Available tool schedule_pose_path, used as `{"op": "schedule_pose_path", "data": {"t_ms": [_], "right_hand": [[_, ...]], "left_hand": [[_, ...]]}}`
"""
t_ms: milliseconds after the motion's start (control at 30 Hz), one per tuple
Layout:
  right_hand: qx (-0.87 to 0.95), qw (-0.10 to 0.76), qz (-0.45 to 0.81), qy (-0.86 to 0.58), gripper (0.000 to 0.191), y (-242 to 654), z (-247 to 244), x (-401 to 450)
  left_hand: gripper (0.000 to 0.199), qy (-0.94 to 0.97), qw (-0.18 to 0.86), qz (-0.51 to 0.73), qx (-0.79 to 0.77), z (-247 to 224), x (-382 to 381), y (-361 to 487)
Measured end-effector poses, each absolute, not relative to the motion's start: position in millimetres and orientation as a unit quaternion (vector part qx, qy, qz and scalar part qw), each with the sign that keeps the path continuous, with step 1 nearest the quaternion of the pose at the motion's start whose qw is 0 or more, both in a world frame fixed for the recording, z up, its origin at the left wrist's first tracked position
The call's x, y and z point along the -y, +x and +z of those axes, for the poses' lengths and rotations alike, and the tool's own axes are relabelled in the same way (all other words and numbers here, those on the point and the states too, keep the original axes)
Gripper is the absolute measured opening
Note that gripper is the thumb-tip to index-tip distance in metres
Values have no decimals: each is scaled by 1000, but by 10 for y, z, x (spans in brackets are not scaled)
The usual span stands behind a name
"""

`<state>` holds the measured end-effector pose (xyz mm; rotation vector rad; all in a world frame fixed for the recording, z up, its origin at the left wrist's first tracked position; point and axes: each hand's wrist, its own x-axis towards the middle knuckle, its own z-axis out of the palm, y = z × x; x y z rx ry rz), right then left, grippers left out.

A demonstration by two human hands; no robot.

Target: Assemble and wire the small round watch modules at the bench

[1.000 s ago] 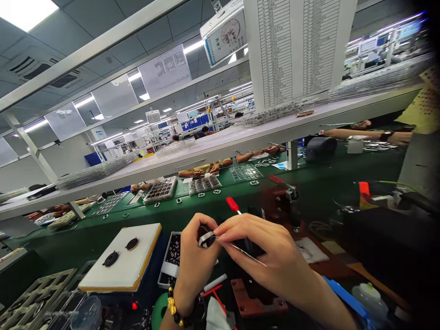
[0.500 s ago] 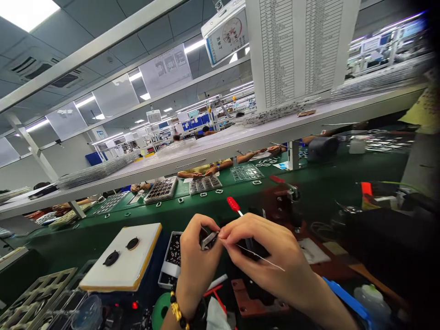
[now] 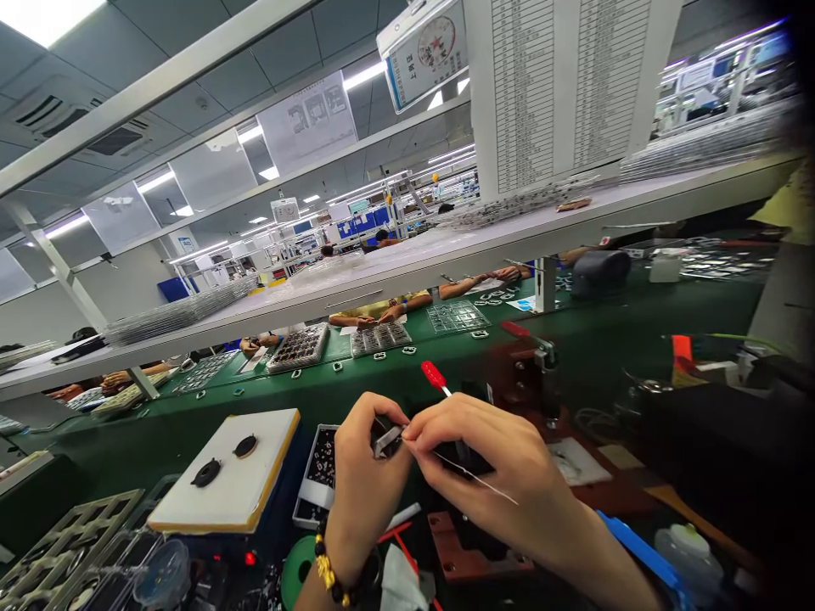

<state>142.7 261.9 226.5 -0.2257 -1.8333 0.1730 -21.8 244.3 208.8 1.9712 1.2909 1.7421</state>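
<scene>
My left hand (image 3: 373,475) is closed around a small grey metallic part (image 3: 386,440), held between thumb and index finger. Against it, my right hand (image 3: 493,458) pinches at the part's edge, its fingertips touching those of the left. A thin white wire (image 3: 477,480) trails from the right fingers down across the palm side. What exactly the right fingertips grip is too small to tell. Just behind the right hand stands a red-tipped tool (image 3: 434,375). Left of the left hand is a box of small parts (image 3: 323,461).
A white pad (image 3: 222,501) with two black round pieces lies at the left, beside a slotted tray (image 3: 70,543). A reddish-brown fixture (image 3: 449,547) sits below my hands. A shelf (image 3: 356,284) crosses ahead; beyond it, other people's hands work over trays. A bottle (image 3: 688,552) stands at right.
The view has shifted slightly. Both hands keep nearly the same pose, and the loose end of the wire has moved a little to the left.
</scene>
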Motion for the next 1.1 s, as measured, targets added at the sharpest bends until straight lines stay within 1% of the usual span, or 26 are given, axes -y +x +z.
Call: {"op": "schedule_pose_path", "data": {"t_ms": [200,600,867,1000,1100], "right_hand": [[798,590,66,-104,19,1430,2263,-2613],[812,572,8,-114,21,1424,2283,-2599],[819,560,-18,-121,22,1413,2275,-2596],[819,560,-1,-125,20,1408,2265,-2603],[798,582,63,-143,19,1416,2256,-2606]], "left_hand": [[15,667,80,581,-460,2088,-2457,-218],[15,673,47,560,-480,2100,-2431,-218],[19,677,23,549,-489,2112,-2426,-213],[18,676,26,550,-490,2111,-2410,-212],[17,673,56,553,-488,2114,-2408,-211]]}}
